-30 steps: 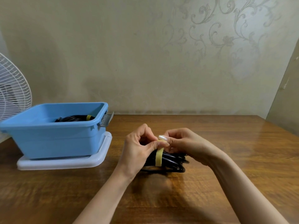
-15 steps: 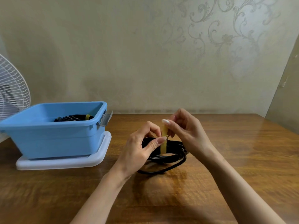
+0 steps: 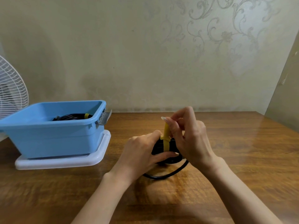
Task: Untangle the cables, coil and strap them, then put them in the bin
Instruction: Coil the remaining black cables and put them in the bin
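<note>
A coiled black cable [image 3: 169,159] sits on the wooden table [image 3: 242,159] in front of me, with one loop trailing toward me. A yellow strap [image 3: 166,138] wraps around the coil and its free end stands upright. My left hand [image 3: 142,157] grips the coil from the left. My right hand [image 3: 189,139] pinches the strap's raised end between thumb and fingers. The blue bin [image 3: 53,138] stands at the left and holds another coiled black cable [image 3: 71,117] bound with a yellow strap.
The bin rests on a white lid or tray [image 3: 64,160]. A white fan guard [image 3: 11,91] shows at the far left edge. A patterned wall runs behind the table, and a door edge stands at the right.
My right hand has lifted the strap's free end upward from the coil. My left hand has shifted from pinching the strap to gripping the coil lower down.
</note>
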The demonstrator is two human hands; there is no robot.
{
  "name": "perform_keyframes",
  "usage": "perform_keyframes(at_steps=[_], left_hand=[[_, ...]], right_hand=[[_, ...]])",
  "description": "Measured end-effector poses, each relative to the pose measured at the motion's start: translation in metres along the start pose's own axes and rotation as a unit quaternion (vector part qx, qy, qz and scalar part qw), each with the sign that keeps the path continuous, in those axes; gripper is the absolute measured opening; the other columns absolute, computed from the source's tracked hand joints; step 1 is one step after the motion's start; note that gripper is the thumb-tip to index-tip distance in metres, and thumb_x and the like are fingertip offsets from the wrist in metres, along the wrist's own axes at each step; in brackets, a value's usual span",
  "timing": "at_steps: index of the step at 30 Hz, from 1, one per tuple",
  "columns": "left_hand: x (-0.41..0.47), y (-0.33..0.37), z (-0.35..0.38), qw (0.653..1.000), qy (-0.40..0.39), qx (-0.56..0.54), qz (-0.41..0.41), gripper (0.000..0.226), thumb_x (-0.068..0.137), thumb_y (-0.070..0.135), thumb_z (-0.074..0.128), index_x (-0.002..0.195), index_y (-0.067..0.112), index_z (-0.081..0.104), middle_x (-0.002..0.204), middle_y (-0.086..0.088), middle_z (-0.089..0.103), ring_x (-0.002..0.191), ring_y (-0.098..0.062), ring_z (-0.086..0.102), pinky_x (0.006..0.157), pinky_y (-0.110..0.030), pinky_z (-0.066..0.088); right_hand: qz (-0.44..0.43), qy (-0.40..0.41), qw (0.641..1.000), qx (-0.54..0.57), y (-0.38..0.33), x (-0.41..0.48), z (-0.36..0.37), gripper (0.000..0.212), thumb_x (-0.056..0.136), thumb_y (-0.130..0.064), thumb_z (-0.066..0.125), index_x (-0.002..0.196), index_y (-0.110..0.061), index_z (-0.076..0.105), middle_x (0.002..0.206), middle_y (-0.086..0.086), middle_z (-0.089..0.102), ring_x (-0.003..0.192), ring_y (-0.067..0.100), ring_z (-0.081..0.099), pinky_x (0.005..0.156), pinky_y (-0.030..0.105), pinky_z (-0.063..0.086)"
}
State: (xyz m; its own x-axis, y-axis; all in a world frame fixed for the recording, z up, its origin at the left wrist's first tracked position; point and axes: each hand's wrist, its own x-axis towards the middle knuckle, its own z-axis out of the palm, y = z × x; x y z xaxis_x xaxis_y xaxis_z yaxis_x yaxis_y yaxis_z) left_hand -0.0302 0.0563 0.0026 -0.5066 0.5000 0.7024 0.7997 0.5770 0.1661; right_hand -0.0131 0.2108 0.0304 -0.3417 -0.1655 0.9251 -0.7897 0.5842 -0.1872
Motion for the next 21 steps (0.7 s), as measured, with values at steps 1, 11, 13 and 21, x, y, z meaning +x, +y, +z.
perform_keyframes(at_steps=[1, 11, 13, 21], left_hand=[[0.000, 0.001, -0.001, 1.000, -0.003, -0.013, 0.004, 0.049, 0.079, 0.068, 0.043, 0.089, 0.020, 0.053, 0.067, 0.013, 0.055, 0.052, -0.001, 0.046, 0.048, -0.012, 0.039], [-0.001, 0.006, 0.001, 0.993, 0.072, -0.022, 0.095, 0.042, 0.091, 0.059, 0.042, 0.098, 0.017, 0.045, 0.074, 0.004, 0.061, 0.060, -0.004, 0.056, 0.053, -0.018, 0.049], [-0.003, 0.008, 0.001, 0.993, 0.078, -0.042, 0.075, 0.044, 0.087, 0.059, 0.047, 0.099, 0.017, 0.042, 0.075, 0.003, 0.063, 0.060, -0.004, 0.059, 0.054, -0.015, 0.049], [-0.001, 0.011, 0.002, 0.995, 0.056, -0.077, 0.041, 0.054, 0.079, 0.072, 0.042, 0.098, 0.022, 0.035, 0.076, 0.003, 0.065, 0.059, -0.006, 0.062, 0.049, -0.020, 0.052]], right_hand=[[-0.005, 0.006, 1.000, -0.005, 0.000, 0.000, 0.000, 0.014, 0.094, -0.020, 0.051, 0.095, -0.017, 0.037, 0.060, 0.006, 0.060, 0.046, 0.016, 0.057, 0.041, 0.027, 0.043], [0.284, -0.040, 0.941, 0.179, 0.009, 0.004, -0.005, 0.017, 0.092, -0.018, 0.059, 0.083, -0.007, 0.049, 0.057, -0.003, 0.054, 0.047, 0.002, 0.050, 0.045, 0.014, 0.039], [0.277, -0.045, 0.939, 0.196, 0.008, 0.005, -0.006, 0.017, 0.092, -0.019, 0.058, 0.083, -0.008, 0.049, 0.055, -0.004, 0.056, 0.046, 0.001, 0.050, 0.045, 0.014, 0.039], [0.105, 0.042, 0.991, 0.068, -0.004, 0.005, -0.010, 0.016, 0.095, -0.024, 0.051, 0.087, -0.017, 0.039, 0.049, -0.007, 0.051, 0.042, 0.013, 0.052, 0.037, 0.016, 0.039]])
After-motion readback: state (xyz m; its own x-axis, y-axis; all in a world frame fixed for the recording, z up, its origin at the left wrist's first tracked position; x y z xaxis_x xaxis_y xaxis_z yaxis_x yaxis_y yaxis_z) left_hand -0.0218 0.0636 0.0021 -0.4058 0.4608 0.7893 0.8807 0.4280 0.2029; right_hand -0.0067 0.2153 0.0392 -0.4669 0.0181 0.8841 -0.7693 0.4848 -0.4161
